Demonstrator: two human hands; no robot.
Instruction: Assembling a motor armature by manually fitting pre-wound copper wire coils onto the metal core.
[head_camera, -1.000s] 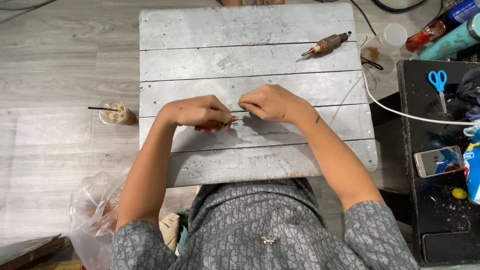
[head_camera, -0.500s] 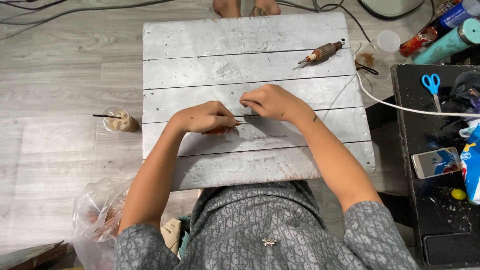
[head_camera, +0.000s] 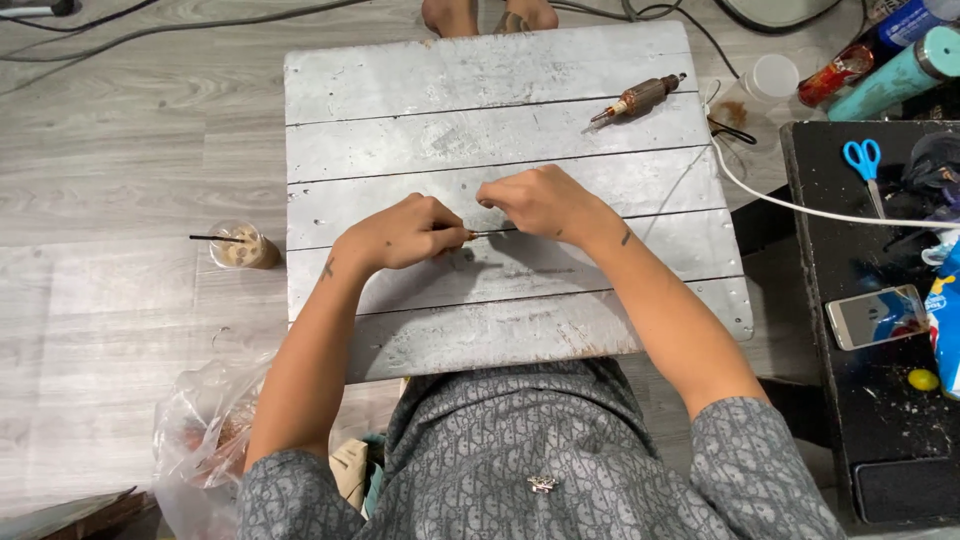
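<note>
While the person sits over the grey plank table (head_camera: 420, 90), both hands meet near its middle, and what matters is the thin rod (head_camera: 488, 233) that bridges them. Starting at the left, a plastic cup (head_camera: 243, 246) with a dark straw stands on the floor just beside the table's edge, well apart from the work. Next comes the left hand (head_camera: 405, 235), fingers curled together into a loose fist and pinched on one end of the rod. The rod itself lies nearly level, its long axis running left to right along the plank seam, with only a short stretch showing in the gap between the two hands; I cannot tell what it is made of or how long it is inside the fists. The right hand (head_camera: 540, 203) sits just past that gap, a little farther up the table, fingers bunched and closed on the other end. Both hands are equally near it, each holding an end. Farther right, near the table's far corner, a brown pen-shaped tool (head_camera: 640, 98) lies slanted and untouched, and a white cable (head_camera: 800, 208) crosses toward a black side table (head_camera: 880, 420) bearing blue scissors (head_camera: 863, 160).
</note>
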